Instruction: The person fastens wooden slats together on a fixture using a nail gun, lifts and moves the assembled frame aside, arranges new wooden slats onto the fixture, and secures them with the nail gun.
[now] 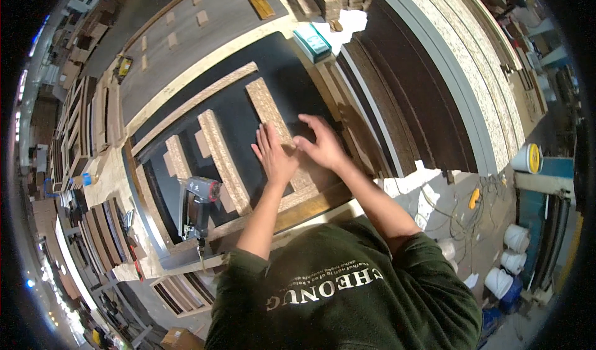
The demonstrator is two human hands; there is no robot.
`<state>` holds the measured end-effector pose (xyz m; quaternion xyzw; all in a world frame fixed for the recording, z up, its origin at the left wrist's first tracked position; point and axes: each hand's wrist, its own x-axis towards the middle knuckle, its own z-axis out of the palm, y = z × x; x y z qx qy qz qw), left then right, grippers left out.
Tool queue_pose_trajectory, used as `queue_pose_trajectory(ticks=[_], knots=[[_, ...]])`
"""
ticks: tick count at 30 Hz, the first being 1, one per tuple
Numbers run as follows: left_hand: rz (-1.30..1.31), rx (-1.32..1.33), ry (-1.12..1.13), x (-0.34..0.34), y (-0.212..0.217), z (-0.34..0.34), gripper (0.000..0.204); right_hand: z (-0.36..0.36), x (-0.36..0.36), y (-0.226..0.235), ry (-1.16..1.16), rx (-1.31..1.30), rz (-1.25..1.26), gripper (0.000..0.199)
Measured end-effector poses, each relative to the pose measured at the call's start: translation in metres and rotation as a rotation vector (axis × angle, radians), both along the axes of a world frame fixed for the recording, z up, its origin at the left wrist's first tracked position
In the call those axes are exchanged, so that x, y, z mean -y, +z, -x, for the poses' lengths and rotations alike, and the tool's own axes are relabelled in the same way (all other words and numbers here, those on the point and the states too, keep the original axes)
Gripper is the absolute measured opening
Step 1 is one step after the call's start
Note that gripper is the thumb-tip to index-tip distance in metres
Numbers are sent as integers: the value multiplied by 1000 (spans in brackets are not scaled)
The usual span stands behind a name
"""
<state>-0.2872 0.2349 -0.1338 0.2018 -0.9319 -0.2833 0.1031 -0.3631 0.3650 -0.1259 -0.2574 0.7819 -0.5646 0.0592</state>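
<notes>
Both hands [301, 151] press flat on chipboard strip [268, 111].

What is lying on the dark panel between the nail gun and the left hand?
In the head view, one long chipboard strip lies between the nail gun and the left hand, on the dark panel.

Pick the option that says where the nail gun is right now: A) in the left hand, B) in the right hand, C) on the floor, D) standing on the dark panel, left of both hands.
D: the nail gun stands on the dark panel, while the left hand and right hand press on the chipboard strip.
</notes>
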Motion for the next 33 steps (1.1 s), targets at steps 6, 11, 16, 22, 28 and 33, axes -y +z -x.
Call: queue_pose_trajectory(ticks=[6, 11, 16, 22, 28, 33], knots=[[26, -261, 116, 53, 52, -91, 79, 45, 25, -9, 20, 87, -386, 100], [379, 219, 408, 123, 52, -180, 91, 44, 31, 3, 104, 91, -659, 109], [398, 342, 346, 153, 34, -165, 94, 43, 33, 0, 95, 42, -681, 112], [291, 316, 336, 167, 47, -156, 77, 41, 32, 2, 107, 45, -724, 111], [-329, 473, 219, 134, 138, -123, 36, 43, 22, -6, 83, 83, -676, 114], [-619, 716, -107, 93, 140, -106, 49, 41, 25, 6, 104, 42, -693, 118]])
